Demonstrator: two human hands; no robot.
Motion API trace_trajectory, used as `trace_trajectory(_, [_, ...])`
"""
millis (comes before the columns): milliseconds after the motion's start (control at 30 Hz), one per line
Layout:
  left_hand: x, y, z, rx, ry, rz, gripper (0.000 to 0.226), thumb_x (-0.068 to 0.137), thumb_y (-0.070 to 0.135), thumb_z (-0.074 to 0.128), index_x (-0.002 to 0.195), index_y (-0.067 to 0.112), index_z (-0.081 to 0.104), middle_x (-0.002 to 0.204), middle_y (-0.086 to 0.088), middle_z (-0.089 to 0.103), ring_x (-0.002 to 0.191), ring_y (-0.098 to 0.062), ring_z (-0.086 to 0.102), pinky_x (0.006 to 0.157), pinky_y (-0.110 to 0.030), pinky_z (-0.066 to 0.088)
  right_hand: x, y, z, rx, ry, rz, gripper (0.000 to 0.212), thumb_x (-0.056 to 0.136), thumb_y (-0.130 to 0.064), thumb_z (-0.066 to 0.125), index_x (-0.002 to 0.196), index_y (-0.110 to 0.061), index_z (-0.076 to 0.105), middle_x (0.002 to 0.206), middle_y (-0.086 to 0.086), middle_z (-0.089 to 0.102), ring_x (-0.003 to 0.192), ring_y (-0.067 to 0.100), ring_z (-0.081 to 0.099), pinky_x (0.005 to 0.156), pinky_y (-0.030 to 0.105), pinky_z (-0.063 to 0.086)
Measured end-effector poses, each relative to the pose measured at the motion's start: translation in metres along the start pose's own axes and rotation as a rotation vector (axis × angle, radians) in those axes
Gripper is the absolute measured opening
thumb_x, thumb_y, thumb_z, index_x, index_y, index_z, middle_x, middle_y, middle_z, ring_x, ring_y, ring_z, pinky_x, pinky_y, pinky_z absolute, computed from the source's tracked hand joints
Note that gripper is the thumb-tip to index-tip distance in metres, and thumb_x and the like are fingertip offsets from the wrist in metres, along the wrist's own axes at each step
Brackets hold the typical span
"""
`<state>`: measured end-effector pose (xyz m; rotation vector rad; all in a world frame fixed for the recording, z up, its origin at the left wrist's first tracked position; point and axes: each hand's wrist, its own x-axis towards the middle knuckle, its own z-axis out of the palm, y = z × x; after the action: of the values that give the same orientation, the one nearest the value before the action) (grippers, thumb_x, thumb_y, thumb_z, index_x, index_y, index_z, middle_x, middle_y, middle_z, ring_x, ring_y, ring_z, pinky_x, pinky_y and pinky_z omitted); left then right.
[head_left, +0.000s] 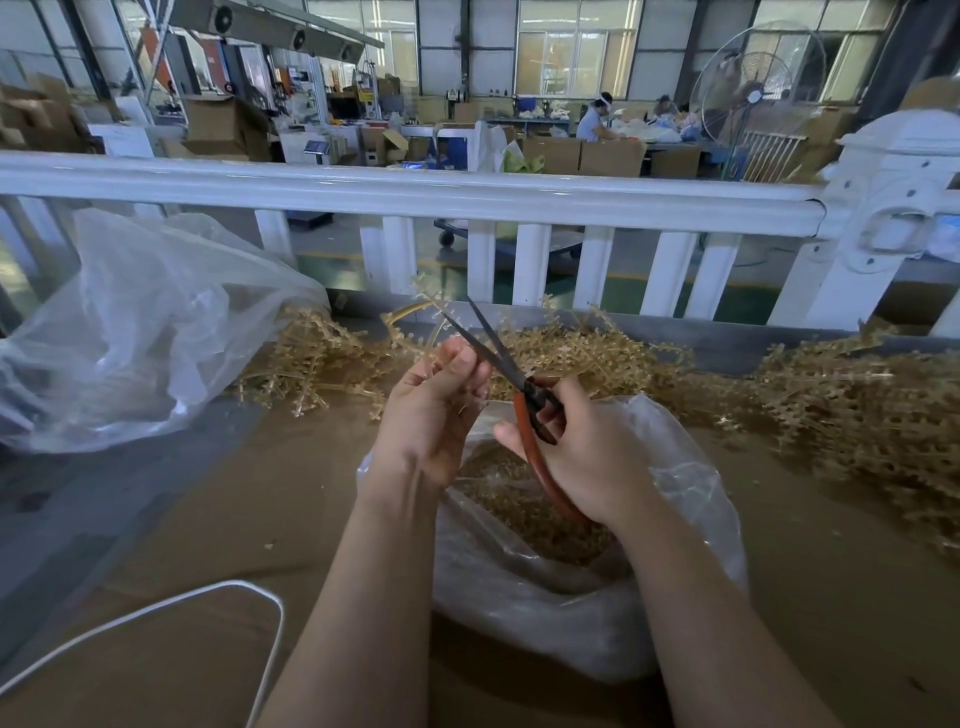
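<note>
My left hand (434, 405) pinches a thin tan plastic sprig (410, 312) that curves up and to the left above the table. My right hand (576, 452) grips red-handled scissors (524, 410); their dark blades (475, 332) stand apart, pointing up and left beside the sprig and my left fingertips. Directly below both hands sits a clear plastic bag (561, 597), mouth up, holding small tan cut pieces (524, 509).
Heaps of tan sprigs lie along the table's back (571, 353) and at the right (872, 410). A crumpled clear bag (145, 332) sits at the left. A white cord (208, 597) loops at the front left. A white railing (415, 192) runs behind the brown tabletop (270, 493).
</note>
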<state>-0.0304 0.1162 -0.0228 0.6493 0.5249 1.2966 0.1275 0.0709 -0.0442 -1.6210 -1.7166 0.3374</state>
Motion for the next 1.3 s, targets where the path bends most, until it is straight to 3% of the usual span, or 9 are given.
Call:
trace_trajectory(200, [0.0001, -0.0003, -0.0001, 0.009, 0.014, 0.029, 0.017, 0.072, 0.008, 0.069, 0.085, 0.018, 0.065, 0.079, 0.003, 0.07, 0.07, -0.007, 0.067, 0.065, -0.019, 0.052, 0.0004, 0.0029, 0.0044, -0.058, 0.031, -0.033, 0.062, 0.063, -0.092, 0.049, 0.089, -0.036, 0.041, 0.079, -0.017, 0.058, 0.068, -0.003, 0.057, 0.053, 0.02, 0.037])
trace_trajectory(300, [0.0001, -0.001, -0.001, -0.002, 0.003, 0.017, 0.018, 0.073, 0.009, 0.069, 0.088, 0.018, 0.065, 0.08, 0.003, 0.069, 0.066, -0.006, 0.063, 0.063, -0.018, 0.05, 0.0002, 0.0033, 0.0053, -0.097, 0.05, -0.055, 0.065, 0.065, -0.092, 0.048, 0.094, -0.035, 0.045, 0.08, -0.019, 0.058, 0.068, -0.004, 0.056, 0.052, 0.019, 0.038])
trace_trajectory(500, [-0.0004, -0.0006, -0.0023, -0.042, -0.029, -0.039, 0.019, 0.072, 0.009, 0.069, 0.088, 0.018, 0.063, 0.069, 0.005, 0.065, 0.058, -0.003, 0.06, 0.054, -0.014, 0.047, -0.0014, 0.0025, 0.0052, -0.132, 0.121, -0.1, 0.072, 0.067, -0.089, 0.052, 0.098, -0.024, 0.052, 0.077, -0.013, 0.061, 0.067, 0.006, 0.061, 0.057, 0.031, 0.054])
trace_trajectory(833, [-0.0006, -0.0009, -0.0029, -0.076, -0.029, -0.097, 0.017, 0.074, 0.008, 0.066, 0.089, 0.014, 0.063, 0.071, 0.003, 0.069, 0.061, -0.003, 0.064, 0.058, -0.015, 0.05, -0.0027, -0.0007, 0.0018, -0.184, 0.186, -0.167, 0.079, 0.064, -0.095, 0.038, 0.092, -0.022, 0.051, 0.069, -0.012, 0.059, 0.057, 0.006, 0.058, 0.051, 0.031, 0.053])
trace_trajectory(1067, [-0.0012, -0.0002, -0.0026, -0.047, -0.062, -0.086, 0.014, 0.076, 0.01, 0.067, 0.09, 0.011, 0.064, 0.071, 0.001, 0.067, 0.059, -0.005, 0.061, 0.058, -0.015, 0.048, -0.0034, -0.0017, 0.0004, -0.163, 0.192, -0.188, 0.074, 0.067, -0.09, 0.044, 0.088, -0.02, 0.05, 0.063, -0.013, 0.056, 0.051, 0.005, 0.056, 0.046, 0.03, 0.05])
trace_trajectory(1300, [-0.0027, -0.0005, -0.0014, -0.045, -0.068, -0.059, 0.012, 0.074, 0.01, 0.068, 0.086, 0.013, 0.067, 0.07, 0.001, 0.068, 0.059, -0.005, 0.061, 0.057, -0.015, 0.049, -0.0049, -0.002, -0.0007, -0.116, 0.154, -0.16, 0.074, 0.065, -0.088, 0.049, 0.088, -0.018, 0.052, 0.066, -0.012, 0.058, 0.055, 0.01, 0.06, 0.052, 0.037, 0.055])
